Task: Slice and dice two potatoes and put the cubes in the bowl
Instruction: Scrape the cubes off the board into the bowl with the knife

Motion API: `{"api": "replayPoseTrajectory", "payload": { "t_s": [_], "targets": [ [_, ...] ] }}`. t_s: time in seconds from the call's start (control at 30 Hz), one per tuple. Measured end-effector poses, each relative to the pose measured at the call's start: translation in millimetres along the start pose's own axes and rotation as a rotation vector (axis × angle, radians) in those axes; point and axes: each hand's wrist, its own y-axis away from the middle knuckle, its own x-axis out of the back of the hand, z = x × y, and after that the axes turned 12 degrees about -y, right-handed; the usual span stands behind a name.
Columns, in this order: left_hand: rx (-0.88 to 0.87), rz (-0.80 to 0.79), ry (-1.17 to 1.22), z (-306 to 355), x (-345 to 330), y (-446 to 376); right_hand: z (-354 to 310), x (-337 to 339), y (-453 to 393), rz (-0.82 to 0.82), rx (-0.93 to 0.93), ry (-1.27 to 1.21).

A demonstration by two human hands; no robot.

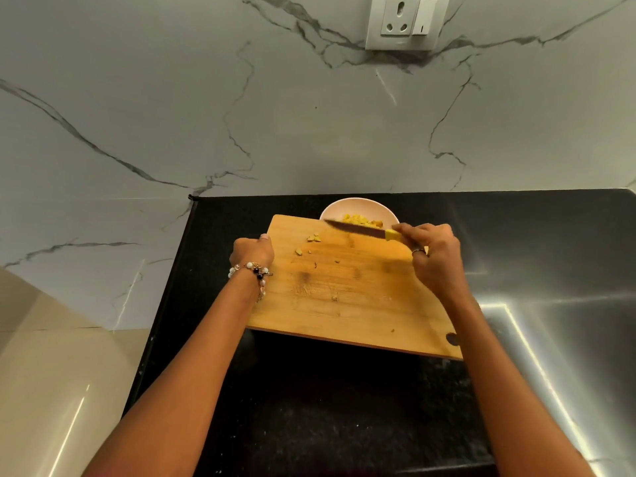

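Observation:
A wooden cutting board is lifted and tilted, its far edge over a white bowl. Yellow potato cubes lie in the bowl. A few small potato bits cling to the board's upper part. My left hand grips the board's left edge, thumb on top. My right hand holds a knife by its yellow handle; the dark blade lies across the board's far edge, pointing left, just in front of the bowl.
The black granite counter spreads under the board. A steel surface lies to the right. The marble wall behind carries a socket. Beige floor tiles show at the left.

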Motion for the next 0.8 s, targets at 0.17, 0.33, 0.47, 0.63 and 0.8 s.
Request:
{"api": "replayPoseTrajectory", "payload": {
  "t_s": [0.17,0.33,0.47,0.63,0.8],
  "targets": [
    [0.000,-0.051,0.003,6.8,-5.1,6.8,-18.6,-6.1,25.3,-0.135,0.096,-0.077],
    [-0.007,-0.105,0.028,13.8,-13.3,12.6,-15.6,-12.3,36.2,-0.143,0.091,0.026],
    [-0.022,-0.125,0.016,16.8,-20.9,18.0,-9.6,-17.9,33.0,-0.021,0.025,0.078],
    [-0.035,-0.129,0.007,17.8,-26.9,21.0,-0.2,-20.1,19.1,0.078,-0.068,0.126],
    [-0.031,-0.110,0.008,17.4,-28.3,22.2,11.4,-20.9,-1.4,0.094,-0.200,0.138]
  ]
}}
